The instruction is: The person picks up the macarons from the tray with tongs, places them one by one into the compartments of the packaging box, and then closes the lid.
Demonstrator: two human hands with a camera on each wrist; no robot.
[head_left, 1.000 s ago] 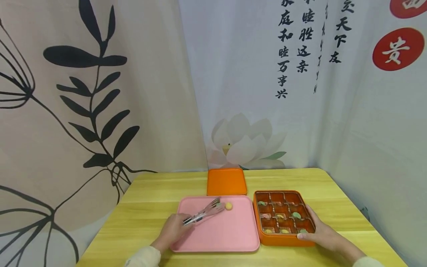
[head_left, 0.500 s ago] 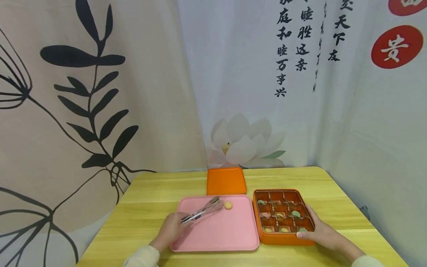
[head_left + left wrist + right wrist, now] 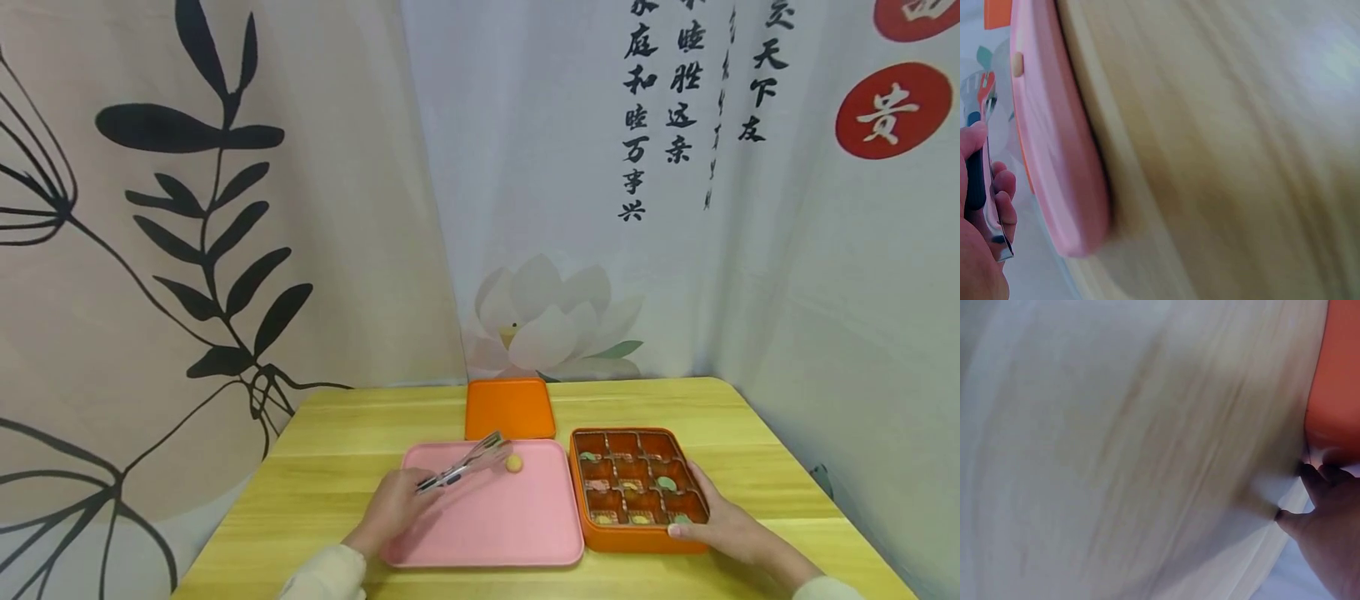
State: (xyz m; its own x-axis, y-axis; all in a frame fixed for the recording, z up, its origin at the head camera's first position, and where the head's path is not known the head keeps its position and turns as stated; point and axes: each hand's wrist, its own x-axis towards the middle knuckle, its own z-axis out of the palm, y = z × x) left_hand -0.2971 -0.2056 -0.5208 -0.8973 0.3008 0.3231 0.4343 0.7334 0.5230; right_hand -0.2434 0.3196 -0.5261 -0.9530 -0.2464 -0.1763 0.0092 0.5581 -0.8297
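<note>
My left hand grips a pair of metal tongs above the pink tray. In the left wrist view the thumb lies along the dark grip of the tongs, and the fingers curl round the other side. The tong tips overlap the far part of the tray, just beside a small round yellow cookie. On the right, my right hand holds the near right corner of an orange box, thumb at its front rim and fingers along its side. Several small green, pink and yellow pieces lie in its clear compartments.
An orange lid lies behind the tray. The box stands close against the tray's right edge. All of it is on a yellow wood-grain table, with a printed curtain hanging behind.
The tongs have lifted slightly, and their tips have shifted up and to the right, closer to the cookie. My right hand and the box stay put.
</note>
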